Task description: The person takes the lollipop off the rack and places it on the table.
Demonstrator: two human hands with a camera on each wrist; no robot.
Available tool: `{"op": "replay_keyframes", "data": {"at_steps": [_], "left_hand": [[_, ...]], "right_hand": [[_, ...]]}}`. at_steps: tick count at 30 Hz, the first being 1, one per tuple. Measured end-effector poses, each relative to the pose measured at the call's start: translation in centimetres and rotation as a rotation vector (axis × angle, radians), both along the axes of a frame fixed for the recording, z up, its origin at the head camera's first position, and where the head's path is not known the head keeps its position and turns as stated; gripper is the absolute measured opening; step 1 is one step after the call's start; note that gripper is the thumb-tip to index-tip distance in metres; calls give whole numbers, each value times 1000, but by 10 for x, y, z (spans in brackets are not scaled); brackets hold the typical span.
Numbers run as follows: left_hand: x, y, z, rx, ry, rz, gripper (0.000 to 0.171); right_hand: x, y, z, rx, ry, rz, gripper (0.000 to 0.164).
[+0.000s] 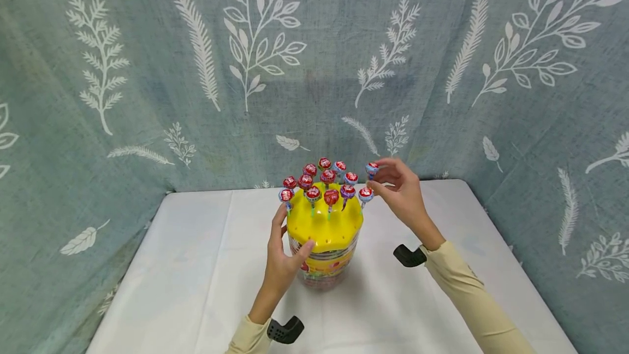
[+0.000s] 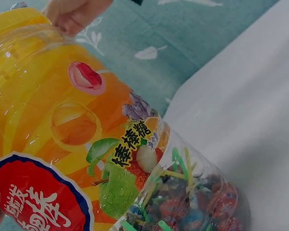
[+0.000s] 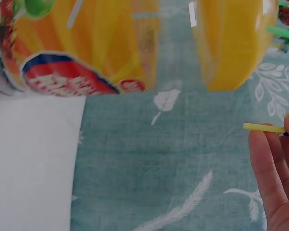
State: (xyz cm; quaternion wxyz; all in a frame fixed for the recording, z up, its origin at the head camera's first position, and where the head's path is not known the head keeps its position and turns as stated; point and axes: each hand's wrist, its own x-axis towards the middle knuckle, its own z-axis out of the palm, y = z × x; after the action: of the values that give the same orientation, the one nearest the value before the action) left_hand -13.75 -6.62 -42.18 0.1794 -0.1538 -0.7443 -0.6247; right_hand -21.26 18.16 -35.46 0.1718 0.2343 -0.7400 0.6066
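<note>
A clear plastic candy jar [image 1: 330, 264] with a yellow lid [image 1: 321, 228] stands on the table. Several wrapped lollipops [image 1: 331, 197] stick up from holes toward the back of the lid. My left hand [image 1: 282, 264] grips the jar's left side, thumb at the lid's front edge. To the right of the lid, my right hand [image 1: 405, 193] pinches a lollipop [image 1: 372, 169] with a blue and red wrapper. In the right wrist view its yellow stick [image 3: 262, 127] points toward the lid, apart from it. More lollipops [image 2: 192, 211] lie inside the jar's bottom.
A white cloth [image 1: 196, 266] covers the table. Behind and at both sides hangs a blue-green curtain [image 1: 324, 86] with white leaf prints. Each wrist wears a black camera mount [image 1: 410, 255].
</note>
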Motion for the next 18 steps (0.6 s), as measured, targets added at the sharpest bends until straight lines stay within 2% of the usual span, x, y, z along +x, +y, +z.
{"op": "replay_keyframes", "data": {"at_steps": [8,18], "left_hand": [[1,1,-2,-3,3,-1,79],[0,-1,1,-10,20,9,79]], "right_hand": [[-8,4,-14,63,-70,-88,38],[-20,3,-35,71,-159,-93,36]]}}
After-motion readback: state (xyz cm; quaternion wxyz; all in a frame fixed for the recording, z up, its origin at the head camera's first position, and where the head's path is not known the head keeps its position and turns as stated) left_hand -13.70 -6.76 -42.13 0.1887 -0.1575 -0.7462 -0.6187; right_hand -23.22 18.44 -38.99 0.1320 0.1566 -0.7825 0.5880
